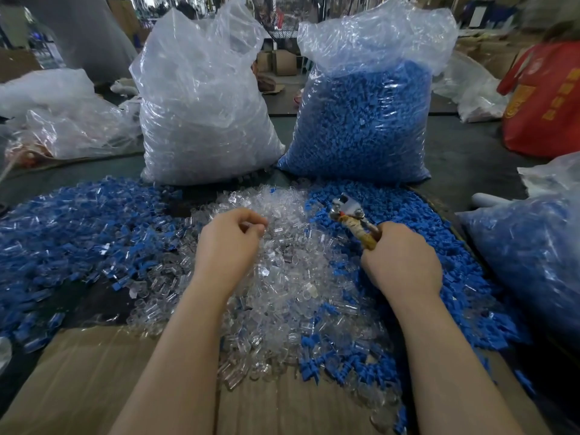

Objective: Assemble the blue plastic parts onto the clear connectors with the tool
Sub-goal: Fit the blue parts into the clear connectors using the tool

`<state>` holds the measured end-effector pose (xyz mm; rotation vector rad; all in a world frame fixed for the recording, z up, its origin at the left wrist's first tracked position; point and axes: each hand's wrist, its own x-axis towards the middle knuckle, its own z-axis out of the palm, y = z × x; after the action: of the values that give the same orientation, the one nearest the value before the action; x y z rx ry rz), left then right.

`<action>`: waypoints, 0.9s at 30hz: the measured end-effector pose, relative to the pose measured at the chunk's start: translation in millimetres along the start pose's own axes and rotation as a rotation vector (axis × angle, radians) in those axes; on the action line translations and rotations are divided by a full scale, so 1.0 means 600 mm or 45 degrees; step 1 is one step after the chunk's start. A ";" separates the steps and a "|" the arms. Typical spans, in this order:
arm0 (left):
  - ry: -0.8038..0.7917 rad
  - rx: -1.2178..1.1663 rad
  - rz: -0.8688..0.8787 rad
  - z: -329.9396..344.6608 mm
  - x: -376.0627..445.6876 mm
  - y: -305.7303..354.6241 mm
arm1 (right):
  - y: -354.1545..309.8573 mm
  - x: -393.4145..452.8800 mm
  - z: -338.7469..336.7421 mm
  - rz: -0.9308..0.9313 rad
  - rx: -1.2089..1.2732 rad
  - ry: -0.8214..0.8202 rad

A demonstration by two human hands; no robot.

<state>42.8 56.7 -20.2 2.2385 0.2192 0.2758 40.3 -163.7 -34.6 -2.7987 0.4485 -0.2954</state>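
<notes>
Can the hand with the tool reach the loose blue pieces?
Probably yes. The right hand gripping the tool hovers right at the loose blue parts, with nothing between them.

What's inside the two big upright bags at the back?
The left bag holds clear connectors, the right bag blue plastic parts. Only pieces against the film show; the middles and bottoms are covered.

red bag point(546, 98) print (yellow characters) unreadable
</notes>
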 end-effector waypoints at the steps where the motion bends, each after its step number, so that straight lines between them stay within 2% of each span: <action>1: -0.007 -0.114 -0.020 0.000 -0.001 0.001 | -0.002 -0.001 0.000 -0.007 -0.006 -0.041; 6: -0.033 -0.500 -0.074 -0.010 -0.001 0.006 | -0.007 -0.005 0.002 -0.022 -0.098 -0.104; 11: -0.164 -0.586 -0.063 -0.011 -0.006 0.011 | -0.006 -0.005 0.004 -0.017 -0.118 -0.086; 18: -0.090 -0.355 -0.031 -0.004 -0.005 0.010 | -0.002 -0.004 0.008 -0.049 -0.126 -0.042; 23: -0.304 0.056 0.014 0.006 -0.009 0.012 | -0.001 -0.004 0.007 -0.047 -0.066 -0.022; 27: -0.296 0.281 0.043 0.019 -0.015 0.022 | 0.000 -0.005 0.006 -0.068 0.037 0.046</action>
<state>38.3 37.8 -17.7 2.4706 0.0906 0.0071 38.5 -161.7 -38.5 -2.7842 0.3749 -0.3619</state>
